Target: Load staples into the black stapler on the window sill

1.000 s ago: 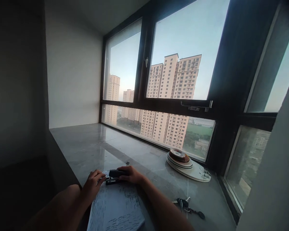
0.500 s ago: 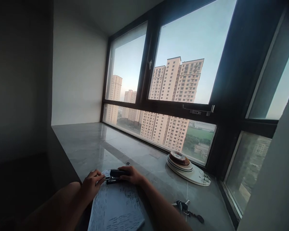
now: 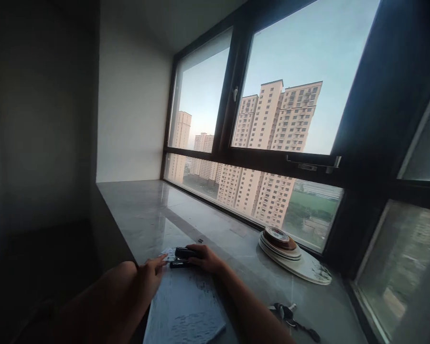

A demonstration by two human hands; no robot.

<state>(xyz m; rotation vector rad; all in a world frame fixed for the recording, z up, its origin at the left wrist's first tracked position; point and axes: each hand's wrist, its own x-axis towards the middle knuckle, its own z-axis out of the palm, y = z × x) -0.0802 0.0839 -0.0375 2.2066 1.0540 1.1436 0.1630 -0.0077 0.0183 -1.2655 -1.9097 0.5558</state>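
Observation:
My right hand (image 3: 206,258) is wrapped round the rear of a black stapler (image 3: 182,251), whose top arm stands apart from its base. The stapler lies over the far end of sheets of paper (image 3: 182,301) covered in dark handwriting or print. At the left edge of the paper is my left hand (image 3: 152,272), somewhat blurred. Its forefinger stretches toward the stapler's front end, and its other fingers are partly hidden. Just beyond the stapler, a small dark piece (image 3: 200,241) rests on the sill.
A glossy grey stone windowsill (image 3: 143,210) carries everything. Stacked plates (image 3: 290,258) stand at the right by the window, with a bunch of keys (image 3: 288,313) nearer me. A dark-framed window (image 3: 258,160) runs along the far side, and the sill's edge drops off at left.
My left hand has drawn back slightly from the stapler's front, its forefinger now stretched out. My right hand keeps hold of the stapler. The whole view has shifted, moving the scene rightward.

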